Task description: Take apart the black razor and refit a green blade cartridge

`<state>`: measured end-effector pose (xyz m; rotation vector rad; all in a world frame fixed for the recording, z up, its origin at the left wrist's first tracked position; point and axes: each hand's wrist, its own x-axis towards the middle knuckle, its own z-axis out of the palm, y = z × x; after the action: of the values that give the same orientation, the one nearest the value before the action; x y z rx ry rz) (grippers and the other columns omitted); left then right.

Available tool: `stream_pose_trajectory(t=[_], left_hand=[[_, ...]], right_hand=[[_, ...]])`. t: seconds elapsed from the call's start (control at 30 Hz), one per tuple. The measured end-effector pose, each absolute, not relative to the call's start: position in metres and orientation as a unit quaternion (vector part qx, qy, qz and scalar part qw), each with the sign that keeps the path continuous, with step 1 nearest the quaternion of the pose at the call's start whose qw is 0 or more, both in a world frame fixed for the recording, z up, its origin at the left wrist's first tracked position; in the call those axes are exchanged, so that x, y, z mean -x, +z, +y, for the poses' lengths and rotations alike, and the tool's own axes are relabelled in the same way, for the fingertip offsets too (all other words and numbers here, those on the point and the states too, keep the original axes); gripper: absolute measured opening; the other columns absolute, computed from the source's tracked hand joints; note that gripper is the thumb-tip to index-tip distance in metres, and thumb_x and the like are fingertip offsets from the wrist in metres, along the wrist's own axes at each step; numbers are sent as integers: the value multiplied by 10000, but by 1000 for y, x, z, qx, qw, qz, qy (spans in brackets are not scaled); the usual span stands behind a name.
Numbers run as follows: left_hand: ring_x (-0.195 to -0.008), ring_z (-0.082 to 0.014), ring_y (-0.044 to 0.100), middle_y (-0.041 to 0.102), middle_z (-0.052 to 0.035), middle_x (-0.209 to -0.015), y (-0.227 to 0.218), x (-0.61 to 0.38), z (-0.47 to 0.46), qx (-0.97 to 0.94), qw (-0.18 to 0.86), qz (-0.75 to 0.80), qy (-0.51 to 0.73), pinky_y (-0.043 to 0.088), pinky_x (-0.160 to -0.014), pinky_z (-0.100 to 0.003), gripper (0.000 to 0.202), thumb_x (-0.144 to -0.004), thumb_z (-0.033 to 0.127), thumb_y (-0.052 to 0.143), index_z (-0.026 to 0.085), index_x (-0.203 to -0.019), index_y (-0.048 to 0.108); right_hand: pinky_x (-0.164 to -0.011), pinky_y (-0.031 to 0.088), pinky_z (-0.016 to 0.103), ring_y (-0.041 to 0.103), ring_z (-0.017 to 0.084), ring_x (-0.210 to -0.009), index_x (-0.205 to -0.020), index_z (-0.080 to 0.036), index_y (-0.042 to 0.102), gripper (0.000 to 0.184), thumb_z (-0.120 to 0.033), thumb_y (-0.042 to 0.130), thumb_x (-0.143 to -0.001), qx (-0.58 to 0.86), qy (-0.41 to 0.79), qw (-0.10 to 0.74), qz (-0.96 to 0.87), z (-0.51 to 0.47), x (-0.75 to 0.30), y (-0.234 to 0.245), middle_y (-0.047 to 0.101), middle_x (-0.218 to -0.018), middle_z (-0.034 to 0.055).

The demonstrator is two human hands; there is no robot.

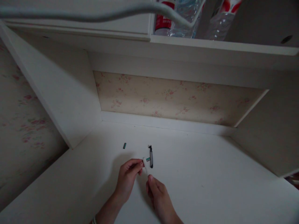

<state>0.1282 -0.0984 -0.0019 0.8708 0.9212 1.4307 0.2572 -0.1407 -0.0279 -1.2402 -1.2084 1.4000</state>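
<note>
A slim white stick (145, 165), wider at its far end, is held between both hands above the desk. My right hand (160, 196) pinches its near end between thumb and fingers. My left hand (128, 177) is closed at its far end, fingertips pressed against the side; whether they hold a separate small part I cannot make out. Just beyond lies a black-and-white razor-like thing (151, 158) with a bent black head. A small green-and-dark cartridge-like piece (148, 159) shows between the stick and it. Another such dark green piece (124, 145) lies farther left.
The white desk (198, 174) is bounded by a left side panel (63, 93), a right panel (263, 133) and floral wallpaper (144, 96) behind. Overhead, a shelf (210, 45) holds plastic bottles (163, 23). A pale curved bar (93, 14) crosses the top.
</note>
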Motion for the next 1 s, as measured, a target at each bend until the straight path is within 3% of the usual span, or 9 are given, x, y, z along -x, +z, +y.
stream_pose_trajectory(t=[0.23,0.4,0.57,0.77,0.9,1.0], left_hand=[[-606,-120,517,621,-19,-649,-2,-127,-99,-379,581,385,609,407,-575,-229,168,-701,271,739,132,-790,712],[-588,-113,499,597,-6,-615,-3,-127,-99,-383,576,391,607,392,-565,-225,137,-700,263,728,134,-737,702],[-598,-121,513,610,-12,-629,-4,-127,-99,-376,577,390,611,398,-574,-232,164,-695,275,737,137,-778,705],[-592,-113,502,600,-6,-622,-4,-126,-99,-380,578,386,610,390,-571,-226,138,-704,264,728,138,-755,701],[-605,-122,514,614,-14,-634,-4,-127,-99,-373,583,381,614,395,-581,-233,160,-695,272,739,140,-777,705],[-599,-121,509,608,-12,-627,-5,-127,-99,-371,583,385,612,392,-581,-233,163,-693,271,741,137,-778,705]], right_hand=[[-463,173,256,241,102,-503,-617,-195,423,510,-636,395,-872,519,548,472,-455,-139,-260,-27,298,-548,-53],[-462,170,257,248,99,-493,-605,-190,427,514,-613,377,-893,478,584,420,-504,-141,-258,-28,311,-527,-53],[-448,163,252,243,96,-483,-621,-194,430,504,-621,385,-887,521,557,458,-457,-138,-259,-28,308,-539,-56],[-444,165,247,247,99,-487,-612,-189,441,522,-637,388,-874,487,583,422,-495,-140,-258,-25,308,-527,-56],[-437,172,243,246,98,-486,-617,-195,429,514,-646,405,-861,520,556,470,-447,-138,-259,-28,308,-540,-56],[-437,173,246,250,100,-482,-616,-194,433,516,-643,394,-867,523,558,462,-450,-139,-259,-28,311,-533,-55]])
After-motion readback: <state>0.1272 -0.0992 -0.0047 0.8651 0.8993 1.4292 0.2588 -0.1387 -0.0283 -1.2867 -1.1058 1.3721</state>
